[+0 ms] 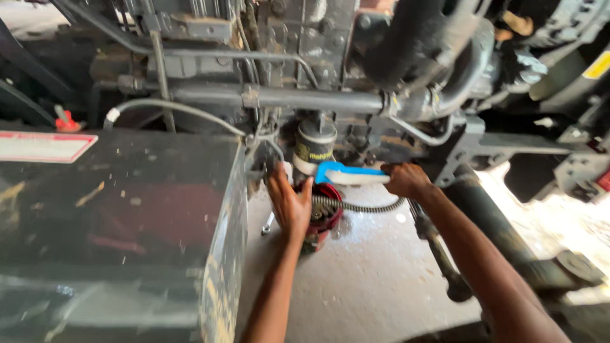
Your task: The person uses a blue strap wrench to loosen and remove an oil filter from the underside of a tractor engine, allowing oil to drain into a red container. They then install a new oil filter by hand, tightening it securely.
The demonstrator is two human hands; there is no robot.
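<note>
My left hand (289,204) lies flat and open against the red canister (325,213), at six o'clock under the black cylindrical filter (314,142). My right hand (405,180), at three o'clock, is clenched around the blue-and-white handle (346,173) touching the filter's base. A ribbed grey hose (362,206) loops between them. The dusty dark tank (127,209) crowds nine o'clock; bare concrete floor (362,279) lies open below.
</note>
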